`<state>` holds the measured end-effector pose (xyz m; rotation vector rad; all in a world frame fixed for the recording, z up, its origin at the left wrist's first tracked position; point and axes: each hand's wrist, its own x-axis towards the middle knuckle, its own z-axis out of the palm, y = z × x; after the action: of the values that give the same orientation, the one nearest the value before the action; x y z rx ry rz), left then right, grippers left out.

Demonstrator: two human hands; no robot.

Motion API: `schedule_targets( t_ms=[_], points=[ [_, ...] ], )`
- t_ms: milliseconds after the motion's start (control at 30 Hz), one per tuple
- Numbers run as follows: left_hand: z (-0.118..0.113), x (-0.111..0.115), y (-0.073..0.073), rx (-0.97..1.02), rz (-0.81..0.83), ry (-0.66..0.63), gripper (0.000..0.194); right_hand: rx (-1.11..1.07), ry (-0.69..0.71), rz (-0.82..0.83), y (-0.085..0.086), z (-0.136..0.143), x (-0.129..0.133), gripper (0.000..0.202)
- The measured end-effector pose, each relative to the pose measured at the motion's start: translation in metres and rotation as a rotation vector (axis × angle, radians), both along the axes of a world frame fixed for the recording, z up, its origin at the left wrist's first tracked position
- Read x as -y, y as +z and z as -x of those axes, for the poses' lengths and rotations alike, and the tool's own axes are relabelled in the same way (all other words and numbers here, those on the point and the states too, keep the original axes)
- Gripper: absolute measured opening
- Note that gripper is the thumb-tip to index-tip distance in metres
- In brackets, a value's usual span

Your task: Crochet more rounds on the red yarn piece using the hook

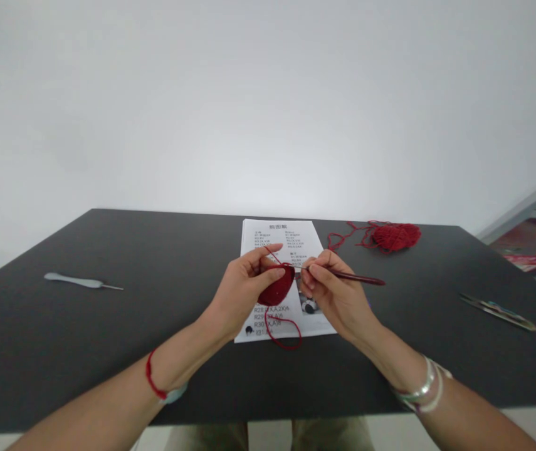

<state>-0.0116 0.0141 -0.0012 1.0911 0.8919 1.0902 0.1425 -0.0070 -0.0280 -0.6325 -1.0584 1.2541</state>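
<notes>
My left hand [242,285] pinches a small dark red crocheted piece [278,289] between thumb and fingers, with a strand of red yarn running over its raised index finger. From the right, my right hand [338,291] grips a crochet hook [359,277] with a dark red handle, its thin tip at the top edge of the piece. A loose tail of yarn [299,332] curls below the piece. Under both hands lies a printed paper sheet [253,235], partly hidden by them.
A ball of red yarn [395,237] sits at the table's back right, its strand leading toward my right hand. A grey-handled hook [74,280] lies at the left. Metal snips [500,312] rest at the right of the dark table [164,250]. Behind stands a white wall.
</notes>
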Motion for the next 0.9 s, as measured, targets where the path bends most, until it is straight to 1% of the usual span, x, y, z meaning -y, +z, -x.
schedule_targets(
  t_ms=[67,167,233,300,367,433,500,567,633,667,700,767,900],
  points=[
    [0.000,0.000,0.000,-0.028,-0.015,0.009,0.042,0.095,-0.066,-0.044,-0.001,-0.002,0.002,0.013],
    [0.001,-0.001,-0.001,-0.095,-0.063,0.030,0.040,0.390,-0.242,-0.214,-0.004,-0.002,0.008,0.010],
    [0.001,-0.001,-0.001,-0.140,-0.100,0.043,0.040,0.526,-0.316,-0.303,-0.005,-0.002,0.012,0.010],
    [0.002,-0.003,-0.001,-0.169,-0.127,0.042,0.039,0.529,-0.313,-0.273,-0.005,-0.002,0.011,0.009],
    [0.003,-0.004,-0.001,-0.181,-0.142,0.030,0.037,0.434,-0.265,-0.170,-0.004,-0.004,0.009,0.011],
    [0.004,-0.005,-0.001,-0.178,-0.143,0.020,0.036,0.378,-0.217,-0.111,-0.002,-0.006,0.006,0.014],
    [0.004,-0.005,-0.001,-0.162,-0.129,0.014,0.035,0.443,-0.225,-0.163,-0.001,-0.008,0.006,0.012],
    [0.005,-0.004,-0.001,-0.144,-0.109,0.003,0.036,0.570,-0.266,-0.290,0.000,-0.009,0.008,0.009],
    [0.006,-0.004,-0.001,-0.136,-0.100,-0.004,0.035,0.633,-0.281,-0.387,0.000,-0.010,0.010,0.010],
    [0.007,-0.004,-0.001,-0.137,-0.101,-0.005,0.033,0.621,-0.280,-0.387,0.000,-0.011,0.010,0.011],
    [0.007,-0.004,-0.001,-0.141,-0.105,-0.007,0.032,0.584,-0.271,-0.350,-0.001,-0.012,0.010,0.011],
    [0.007,-0.004,0.000,-0.145,-0.114,-0.019,0.030,0.446,-0.222,-0.229,-0.001,-0.012,0.007,0.011],
    [0.006,-0.004,0.000,-0.091,-0.104,-0.067,0.039,0.092,0.001,0.008,0.003,-0.010,0.000,0.017]
  ],
)
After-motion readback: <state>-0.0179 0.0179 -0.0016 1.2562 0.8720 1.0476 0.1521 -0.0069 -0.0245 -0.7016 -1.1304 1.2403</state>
